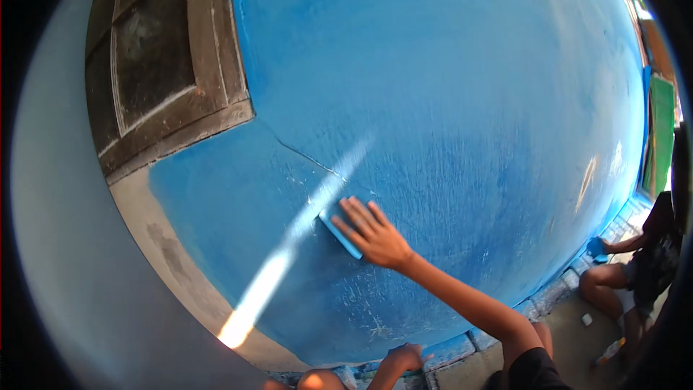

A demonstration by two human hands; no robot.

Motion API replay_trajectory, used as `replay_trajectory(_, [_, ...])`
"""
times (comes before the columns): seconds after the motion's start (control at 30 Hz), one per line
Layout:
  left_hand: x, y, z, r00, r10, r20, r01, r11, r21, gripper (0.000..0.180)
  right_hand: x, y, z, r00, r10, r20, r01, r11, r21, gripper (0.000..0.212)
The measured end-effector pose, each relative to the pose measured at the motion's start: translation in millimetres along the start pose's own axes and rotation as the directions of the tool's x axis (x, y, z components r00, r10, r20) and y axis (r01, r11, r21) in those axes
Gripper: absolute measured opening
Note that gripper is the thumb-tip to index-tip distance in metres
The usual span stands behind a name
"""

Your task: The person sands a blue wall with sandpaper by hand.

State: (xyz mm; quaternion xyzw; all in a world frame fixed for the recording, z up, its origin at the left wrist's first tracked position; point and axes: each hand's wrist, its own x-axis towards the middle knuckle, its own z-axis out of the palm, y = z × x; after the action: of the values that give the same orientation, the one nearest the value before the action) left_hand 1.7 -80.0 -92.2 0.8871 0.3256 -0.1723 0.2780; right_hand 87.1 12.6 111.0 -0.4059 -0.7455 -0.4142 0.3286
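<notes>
Rubbing the wall (469, 65), I'd judge: right hand (375, 237) spread on blue pad (340, 236), left hand (407, 357) can't tell; next wants even pressure.

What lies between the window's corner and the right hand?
In the head view: blue wall, with a thin crack and a bright light streak before the right hand.
</notes>
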Motion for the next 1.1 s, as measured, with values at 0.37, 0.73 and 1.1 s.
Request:
replay_trajectory(0.37, [-35.7, -8.5, 11.0, 0.993, -0.007, -0.12, -0.007, 0.993, -0.116, 0.066, -12.9, 92.7, -73.1, 0.785, 0.474, -0.398, -0.543, 0.836, -0.076, 0.069])
replay_trajectory(0.73, [-34.5, 19.3, -11.0, 0.991, -0.092, -0.102, 0.092, 0.996, -0.01, 0.063, -87.0, -13.8, -1.1, 0.947, -0.104, 0.304, 0.086, 0.994, 0.072, 0.069])
replay_trajectory(1.1, [-37.3, 13.0, -12.3, 0.998, -0.06, -0.023, 0.057, 0.993, -0.107, 0.05, -76.5, 61.5, -45.5, 0.869, 0.451, -0.202, -0.482, 0.863, -0.148, 0.077])
